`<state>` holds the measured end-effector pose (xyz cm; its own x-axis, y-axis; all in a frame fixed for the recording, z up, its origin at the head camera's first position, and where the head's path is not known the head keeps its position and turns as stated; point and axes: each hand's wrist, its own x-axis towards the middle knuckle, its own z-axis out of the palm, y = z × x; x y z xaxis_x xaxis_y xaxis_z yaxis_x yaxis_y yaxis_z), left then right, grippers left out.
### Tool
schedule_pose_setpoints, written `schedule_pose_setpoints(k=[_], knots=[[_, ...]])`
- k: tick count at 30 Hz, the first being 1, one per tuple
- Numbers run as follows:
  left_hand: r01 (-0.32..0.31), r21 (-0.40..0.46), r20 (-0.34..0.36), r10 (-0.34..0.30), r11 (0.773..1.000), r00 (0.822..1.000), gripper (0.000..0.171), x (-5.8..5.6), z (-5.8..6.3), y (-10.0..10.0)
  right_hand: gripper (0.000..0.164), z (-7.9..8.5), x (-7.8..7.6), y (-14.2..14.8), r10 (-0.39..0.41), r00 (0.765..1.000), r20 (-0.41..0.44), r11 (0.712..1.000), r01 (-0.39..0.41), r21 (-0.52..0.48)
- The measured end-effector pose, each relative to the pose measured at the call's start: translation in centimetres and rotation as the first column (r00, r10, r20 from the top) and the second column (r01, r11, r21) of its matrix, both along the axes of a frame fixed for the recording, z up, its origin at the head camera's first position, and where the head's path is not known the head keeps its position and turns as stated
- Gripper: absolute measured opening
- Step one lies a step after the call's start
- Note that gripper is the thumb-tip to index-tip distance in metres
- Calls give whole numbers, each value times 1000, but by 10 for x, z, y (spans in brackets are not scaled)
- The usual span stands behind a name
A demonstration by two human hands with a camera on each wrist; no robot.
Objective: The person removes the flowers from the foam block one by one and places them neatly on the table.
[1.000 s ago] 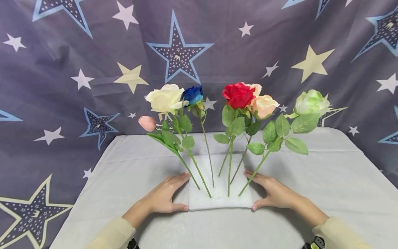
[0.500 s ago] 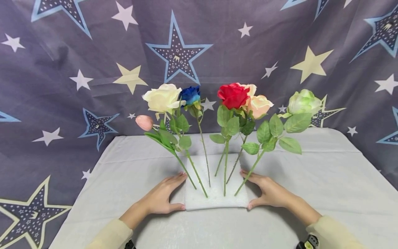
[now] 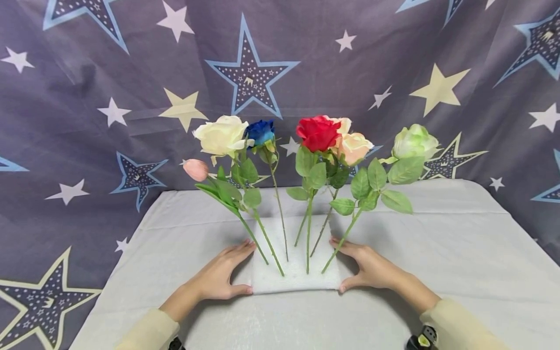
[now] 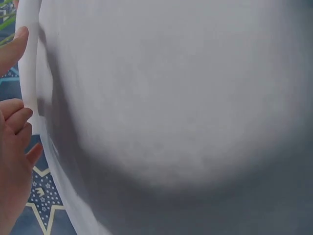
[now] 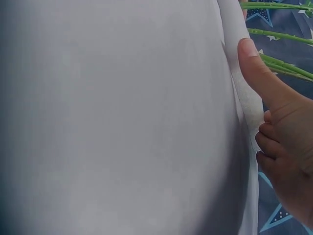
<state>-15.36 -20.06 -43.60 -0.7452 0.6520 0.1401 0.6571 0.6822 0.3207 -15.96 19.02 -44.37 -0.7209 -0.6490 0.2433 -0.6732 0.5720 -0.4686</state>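
A white foam block (image 3: 294, 285) lies on the cloth with several artificial flowers standing in it. On the left are a pink tulip (image 3: 195, 169), a cream rose (image 3: 222, 136) and a blue rose (image 3: 261, 131). A red rose (image 3: 318, 133), peach roses (image 3: 355, 148) and a pale green flower (image 3: 414, 142) lean to the right. My left hand (image 3: 218, 276) presses the block's left side, thumb near the front corner. Against its right side rests my right hand (image 3: 372, 266), fingers extended. In the right wrist view, the thumb (image 5: 259, 71) touches the foam's edge.
A pale grey cloth (image 3: 446, 233) covers the table. Behind it hangs a dark curtain (image 3: 306, 43) printed with stars. Leaves (image 3: 397, 201) spread above my right hand. A black wrist device (image 3: 422, 338) sits by each sleeve.
The foam block, with all its flowers, has slid a little to the left between my two hands. Both hands have moved left along with it, keeping the same hold.
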Motion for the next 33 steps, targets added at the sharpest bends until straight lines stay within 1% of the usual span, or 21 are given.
schedule_pose_setpoints(k=[5,10,17,20,24,27,33], knots=[[-4,-2,-12,4,1000,1000,92,0,0,-7,106,1,-1,-8,9,1000,12,1000,-9,13],[-31,-10,-22,31,999,999,92,0,-1,-16,106,1,-6,-18,25,1000,15,1000,-25,11],[-47,-31,19,47,998,999,90,1,1,-24,105,1,-13,-30,33,999,15,999,-33,-3],[-60,-41,22,61,997,998,90,1,2,-26,105,2,-15,-34,30,1000,5,999,-30,-12],[-79,-52,53,82,995,995,90,1,4,-30,104,1,-15,-38,28,1000,-3,1000,-28,-8],[-92,-64,89,98,994,991,90,0,6,-32,104,1,-15,-42,29,1000,5,1000,-29,-7],[-107,-73,117,115,992,986,90,-3,9,-37,104,1,-15,-48,19,1000,13,1000,-19,-8]])
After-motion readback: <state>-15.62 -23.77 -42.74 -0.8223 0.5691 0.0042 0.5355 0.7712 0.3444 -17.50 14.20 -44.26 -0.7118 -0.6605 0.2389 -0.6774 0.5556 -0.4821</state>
